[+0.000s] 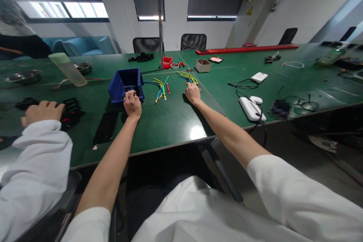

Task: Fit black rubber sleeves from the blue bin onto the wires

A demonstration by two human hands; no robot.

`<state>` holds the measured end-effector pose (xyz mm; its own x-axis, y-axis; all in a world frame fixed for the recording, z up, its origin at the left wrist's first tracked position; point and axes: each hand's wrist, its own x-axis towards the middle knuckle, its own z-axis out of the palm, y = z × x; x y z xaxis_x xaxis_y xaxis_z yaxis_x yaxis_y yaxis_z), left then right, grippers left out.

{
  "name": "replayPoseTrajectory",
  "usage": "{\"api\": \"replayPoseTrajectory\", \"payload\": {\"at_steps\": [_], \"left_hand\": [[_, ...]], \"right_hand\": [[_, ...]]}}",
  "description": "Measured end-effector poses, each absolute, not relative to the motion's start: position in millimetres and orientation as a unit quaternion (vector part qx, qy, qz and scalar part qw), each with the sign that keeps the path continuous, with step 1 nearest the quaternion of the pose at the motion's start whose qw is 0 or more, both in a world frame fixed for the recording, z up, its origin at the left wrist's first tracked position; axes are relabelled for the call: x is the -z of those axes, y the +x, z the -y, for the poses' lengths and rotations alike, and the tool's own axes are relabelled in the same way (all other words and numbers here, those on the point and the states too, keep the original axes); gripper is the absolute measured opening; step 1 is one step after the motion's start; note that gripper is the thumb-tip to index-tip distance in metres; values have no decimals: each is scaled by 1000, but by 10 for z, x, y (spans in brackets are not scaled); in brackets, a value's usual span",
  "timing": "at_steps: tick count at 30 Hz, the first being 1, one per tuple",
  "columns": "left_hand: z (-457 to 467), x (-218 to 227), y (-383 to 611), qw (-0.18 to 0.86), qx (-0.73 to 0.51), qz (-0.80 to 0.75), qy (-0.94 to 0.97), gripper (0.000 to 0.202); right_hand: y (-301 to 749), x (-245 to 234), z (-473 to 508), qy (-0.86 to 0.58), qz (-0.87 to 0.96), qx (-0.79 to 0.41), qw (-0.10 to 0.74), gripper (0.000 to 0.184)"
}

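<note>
My left hand [132, 104] is at the front lip of a blue plastic bin [116, 87], its fingers curled together; what they hold, if anything, is hidden. Small dark parts [129, 88] lie inside the bin, just beyond my fingertips. My right hand [193, 93] is closed over the near end of a bundle of yellow, green and blue wires [187, 76], the rest of which fans out away from me on the green table. Between my hands lies another group of cut wires [161, 89] with metal lugs on their ends, beside a short red piece [168, 89].
A black phone [105, 127] lies near the table edge. At left are a co-worker's hand [44, 112] and a tall bottle [68, 70]. Beyond the wires stand a red bin [166, 62] and a small box [202, 66]. White devices with cables [251, 109] and glasses [307, 104] lie right.
</note>
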<state>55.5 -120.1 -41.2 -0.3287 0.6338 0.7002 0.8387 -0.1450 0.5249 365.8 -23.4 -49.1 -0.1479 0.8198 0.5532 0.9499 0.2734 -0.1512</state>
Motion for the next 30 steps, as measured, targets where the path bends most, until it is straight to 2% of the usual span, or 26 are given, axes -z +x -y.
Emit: {"api": "replayPoseTrajectory", "payload": {"at_steps": [6,15,22,27,30], "left_hand": [[1274,409,607,111,466,634,-607,28],[1345,296,602,74,399,680,-610,30],[1330,257,591,57,400,681,-611,30],[1640,118,544,88,413,704,-571,30],[2048,128,385,129,361,782,-491,30]], "right_hand": [[3594,437,284,-604,753,107,236,28],[3502,293,460,-650,734,73,181,30],[3486,282,485,-656,731,83,171,30],[3508,295,471,-653,733,85,174,30],[3522,315,444,-644,738,85,183,31]]}}
